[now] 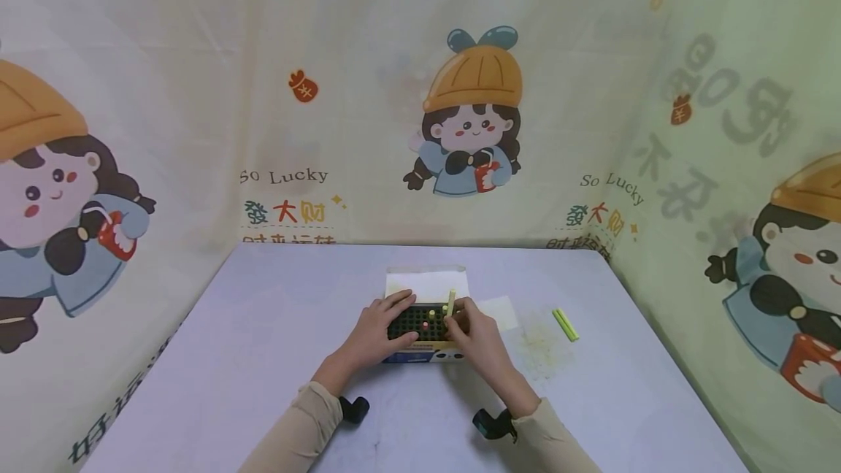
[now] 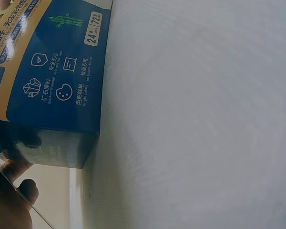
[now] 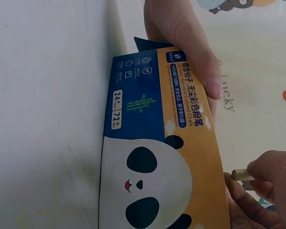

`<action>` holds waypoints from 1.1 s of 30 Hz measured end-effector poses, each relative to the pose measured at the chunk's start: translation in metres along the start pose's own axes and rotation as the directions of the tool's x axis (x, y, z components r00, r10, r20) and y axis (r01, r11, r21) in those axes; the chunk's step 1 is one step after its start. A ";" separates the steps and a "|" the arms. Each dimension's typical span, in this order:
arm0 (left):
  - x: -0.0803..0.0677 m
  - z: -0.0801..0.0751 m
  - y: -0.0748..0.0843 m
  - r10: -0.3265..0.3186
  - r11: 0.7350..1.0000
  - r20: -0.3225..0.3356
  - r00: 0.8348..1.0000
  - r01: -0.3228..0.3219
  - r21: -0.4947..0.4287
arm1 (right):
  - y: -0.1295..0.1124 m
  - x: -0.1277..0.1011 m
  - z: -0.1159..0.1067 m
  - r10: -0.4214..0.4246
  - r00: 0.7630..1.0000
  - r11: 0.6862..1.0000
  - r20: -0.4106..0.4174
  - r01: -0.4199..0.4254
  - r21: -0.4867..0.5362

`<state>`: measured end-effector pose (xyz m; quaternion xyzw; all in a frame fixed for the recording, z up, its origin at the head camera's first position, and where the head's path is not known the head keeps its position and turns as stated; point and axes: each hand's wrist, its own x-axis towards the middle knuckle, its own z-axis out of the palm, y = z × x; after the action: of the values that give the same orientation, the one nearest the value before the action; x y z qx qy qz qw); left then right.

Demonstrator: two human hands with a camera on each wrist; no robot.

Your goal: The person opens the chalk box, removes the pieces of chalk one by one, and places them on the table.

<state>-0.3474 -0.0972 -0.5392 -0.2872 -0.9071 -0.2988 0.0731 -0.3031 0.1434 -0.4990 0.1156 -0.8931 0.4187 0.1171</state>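
Note:
A chalk box [image 1: 420, 347], blue and orange with a panda on its front, stands on the table with a dark holed insert [image 1: 404, 323] inside. A few pieces of chalk stick up from the holes, among them a pink one [image 1: 425, 326] and a yellow one [image 1: 431, 314]. My left hand [image 1: 368, 334] holds the box at its left end, thumb over the front edge and fingers towards the back. Between thumb and fingers, my right hand [image 1: 479, 334] pinches a pale yellow chalk stick [image 1: 451, 301], upright over the right side of the insert. In the right wrist view the chalk's end [image 3: 239, 174] shows beyond the box.
Two green chalk sticks [image 1: 565, 325] lie side by side at the right. The box's white lid [image 1: 427, 283] stands raised behind it, and a white sheet [image 1: 501, 311] lies by its right side. Yellowish chalk dust [image 1: 542, 349] marks the table [image 1: 197, 400]. Printed curtains [image 1: 368, 130] surround it.

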 end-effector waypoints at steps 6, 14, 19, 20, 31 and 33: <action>0.001 0.000 0.001 0.001 1.000 0.011 1.000 -0.001 -0.002 | 0.006 0.001 -0.012 0.046 0.996 0.998 -0.076 -0.042 0.049; 0.000 -0.003 0.000 -0.003 1.000 0.008 1.000 0.003 -0.014 | 0.031 0.007 -0.034 0.181 0.965 0.983 -0.190 -0.180 0.024; 0.000 -0.003 -0.001 -0.012 1.000 0.017 1.000 0.013 -0.003 | 0.047 0.006 -0.042 0.270 0.942 0.962 -0.197 -0.272 0.017; 0.000 -0.003 0.000 -0.013 1.000 0.018 1.000 0.013 -0.001 | 0.050 0.006 -0.043 0.278 0.940 0.960 -0.198 -0.281 0.017; -0.001 -0.003 0.003 -0.001 1.000 0.010 1.000 0.001 0.000 | 0.079 -0.003 -0.057 0.300 0.922 0.950 -0.243 -0.313 -0.014; -0.001 -0.003 0.003 -0.005 1.000 0.012 1.000 0.005 -0.001 | 0.083 -0.005 -0.059 0.305 0.920 0.947 -0.246 -0.320 -0.021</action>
<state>-0.3447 -0.0976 -0.5355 -0.2867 -0.9081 -0.2977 0.0669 -0.3172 0.2415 -0.5241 -0.0834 -0.8917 0.4154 0.1591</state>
